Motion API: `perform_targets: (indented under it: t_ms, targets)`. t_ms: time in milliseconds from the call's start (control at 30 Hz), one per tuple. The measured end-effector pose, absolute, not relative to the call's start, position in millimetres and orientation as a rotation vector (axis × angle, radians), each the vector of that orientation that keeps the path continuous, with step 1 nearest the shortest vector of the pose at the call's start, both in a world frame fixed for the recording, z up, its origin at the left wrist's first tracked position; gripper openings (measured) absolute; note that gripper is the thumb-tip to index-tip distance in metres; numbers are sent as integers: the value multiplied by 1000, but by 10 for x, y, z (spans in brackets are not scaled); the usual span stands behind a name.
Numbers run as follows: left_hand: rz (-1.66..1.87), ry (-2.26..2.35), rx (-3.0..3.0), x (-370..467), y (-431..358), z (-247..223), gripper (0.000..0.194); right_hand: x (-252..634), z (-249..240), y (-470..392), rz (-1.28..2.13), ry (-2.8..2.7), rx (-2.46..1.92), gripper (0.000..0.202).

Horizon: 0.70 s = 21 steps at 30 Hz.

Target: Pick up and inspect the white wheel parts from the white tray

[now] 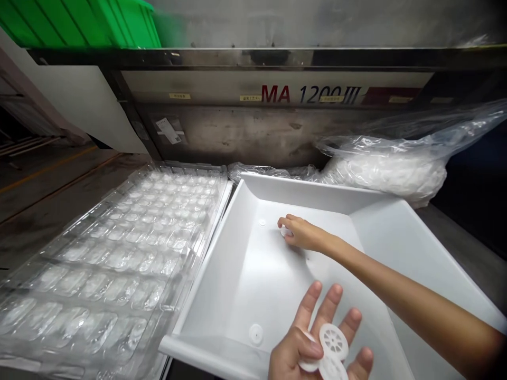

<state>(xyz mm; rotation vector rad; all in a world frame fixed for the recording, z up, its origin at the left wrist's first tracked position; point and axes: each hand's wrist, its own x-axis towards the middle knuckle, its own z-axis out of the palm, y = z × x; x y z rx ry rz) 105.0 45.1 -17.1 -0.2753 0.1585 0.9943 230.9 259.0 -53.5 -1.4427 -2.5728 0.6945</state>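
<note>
In the lower middle, my left hand (293, 351) is turned palm up, with several white spoked plastic discs (333, 342) lying in it. Its thumb presses on some of them while the other fingers spread apart. My right hand (303, 232) reaches down into a white bin (430, 232), its fingertips closed around another small white disc (285, 231) near the bin floor. Part of that disc is hidden by the fingers. Two loose white discs rest in the bin: a small one (262, 222) left of my right hand and a larger one (256, 334) near the front.
Left of the bin, clear plastic trays (119, 258) with rows of pockets hold pale parts. A clear bag of white material (384, 169) lies behind the bin. Beyond stands a machine (237, 132) marked "MA 1200 III", with a green crate (79, 24) on its ledge.
</note>
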Motion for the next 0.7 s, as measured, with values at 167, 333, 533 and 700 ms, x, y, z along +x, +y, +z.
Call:
perform_targets:
  t_ms: [167,333,533,700]
  targets:
    - [954,169,-272,1021,442,-144,62,2621,98,1964,880,-2299,-1327,24]
    - [880,186,-285,1047,449,-34,61,2745,578,1170,972,-2242,-1206,20]
    - [884,126,-325,1075,436,9,72,2758,436,896,920,-2465,-1034,26]
    - [896,235,-373,1058,404,-8,75,2836,353,921,761,-2523,-839,37]
